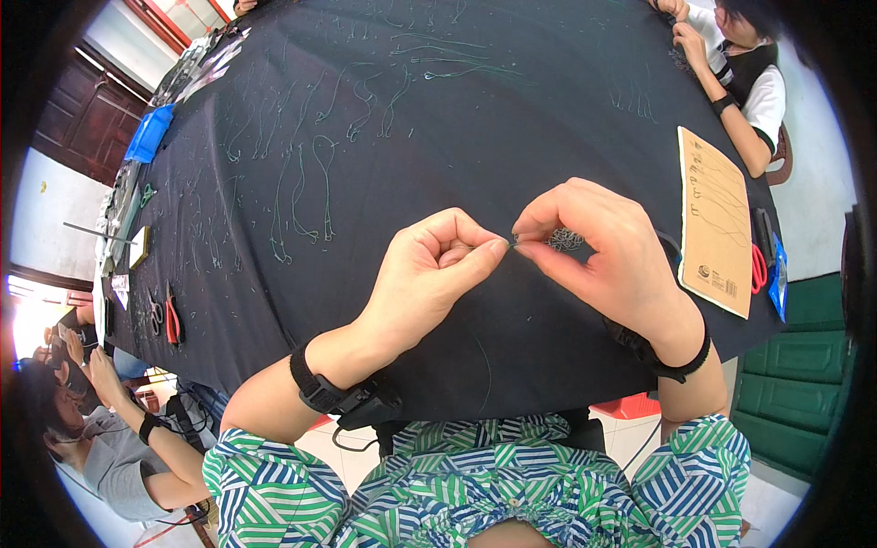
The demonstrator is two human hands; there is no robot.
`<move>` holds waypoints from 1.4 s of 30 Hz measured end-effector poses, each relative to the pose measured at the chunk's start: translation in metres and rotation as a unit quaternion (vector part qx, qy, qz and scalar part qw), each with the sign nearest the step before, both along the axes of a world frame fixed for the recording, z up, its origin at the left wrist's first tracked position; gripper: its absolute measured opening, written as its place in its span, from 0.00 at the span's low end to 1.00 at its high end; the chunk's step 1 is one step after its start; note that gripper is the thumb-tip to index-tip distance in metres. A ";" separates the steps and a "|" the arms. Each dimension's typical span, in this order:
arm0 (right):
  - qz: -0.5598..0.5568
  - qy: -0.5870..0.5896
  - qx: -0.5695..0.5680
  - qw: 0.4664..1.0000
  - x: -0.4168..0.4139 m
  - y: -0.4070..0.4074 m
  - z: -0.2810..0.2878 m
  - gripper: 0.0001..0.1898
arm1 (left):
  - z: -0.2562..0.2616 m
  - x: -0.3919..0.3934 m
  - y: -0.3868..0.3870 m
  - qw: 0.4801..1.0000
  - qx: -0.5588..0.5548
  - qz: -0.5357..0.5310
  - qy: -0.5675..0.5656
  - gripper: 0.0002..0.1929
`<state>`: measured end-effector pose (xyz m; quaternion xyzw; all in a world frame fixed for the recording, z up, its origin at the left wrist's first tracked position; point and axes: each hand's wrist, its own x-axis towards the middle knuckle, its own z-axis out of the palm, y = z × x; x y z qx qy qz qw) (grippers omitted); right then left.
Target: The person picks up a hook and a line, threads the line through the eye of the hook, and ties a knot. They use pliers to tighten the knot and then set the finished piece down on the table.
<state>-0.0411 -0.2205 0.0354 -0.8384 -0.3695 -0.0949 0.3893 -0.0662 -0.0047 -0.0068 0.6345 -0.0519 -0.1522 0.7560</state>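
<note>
My left hand and my right hand meet fingertip to fingertip above the dark tablecloth. Each pinches the same thin green thread between thumb and index finger; a tiny dark piece shows between the tips, too small to name. A fine strand of thread lies on the cloth below the hands. Behind my right fingers, partly hidden, is a small pile of silvery metal hooks or rings. To the left of my left hand, looped green threads with small metal ends lie on the cloth.
At right lie a brown notebook with thread on it, red-handled scissors and a blue packet. Red-handled pliers, dark scissors and a blue tray are at left. Other people sit at upper right and lower left.
</note>
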 end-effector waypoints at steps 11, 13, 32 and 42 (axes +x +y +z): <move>0.016 0.306 0.089 0.948 0.005 -0.003 -0.002 0.13 | 0.008 0.004 0.002 0.998 -0.044 -0.002 0.033 0.06; 0.085 0.423 0.141 0.891 0.001 -0.002 0.000 0.19 | 0.016 0.006 0.001 0.996 -0.083 0.004 0.037 0.07; 0.090 0.438 0.443 0.777 0.026 -0.031 0.006 0.11 | 0.004 0.020 0.005 0.993 -0.087 0.083 -0.006 0.05; 0.110 0.451 0.662 0.589 0.043 -0.050 -0.010 0.13 | 0.003 0.017 0.004 0.994 -0.078 0.072 -0.004 0.04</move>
